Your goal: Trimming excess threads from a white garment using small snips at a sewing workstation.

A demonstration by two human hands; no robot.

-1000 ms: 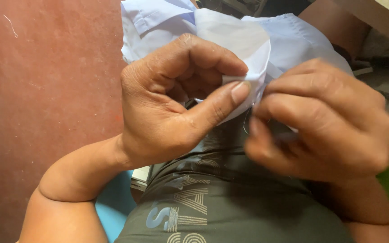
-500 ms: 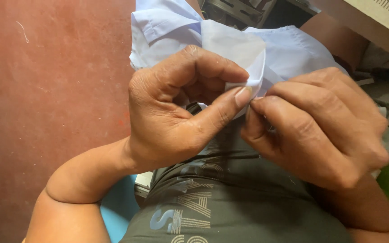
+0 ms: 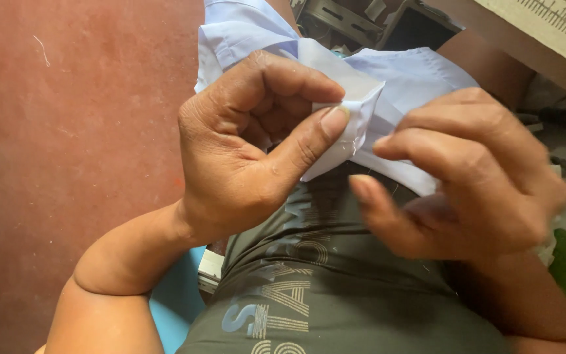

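A pale blue garment (image 3: 414, 85) lies over my lap, one folded white-blue corner raised toward me. My left hand (image 3: 250, 144) pinches that folded corner (image 3: 355, 111) between thumb and forefinger. My right hand (image 3: 466, 177) hovers just right of the fold, fingers curled with the thumb pointing left under it. Its fingertips lie against the cloth edge; I cannot see whether they grip the cloth or something small such as a needle or thread.
A reddish-brown floor (image 3: 67, 131) fills the left. A wooden table edge with a ruler scale (image 3: 551, 26) runs across the top right, dark metal machine parts (image 3: 342, 19) below it. I wear a dark olive printed shirt (image 3: 335, 288) and sit on a light blue seat (image 3: 175, 301).
My right hand has drawn back from the fold, its fingers no longer pressed against my left thumb. The left hand keeps its pinch on the corner.
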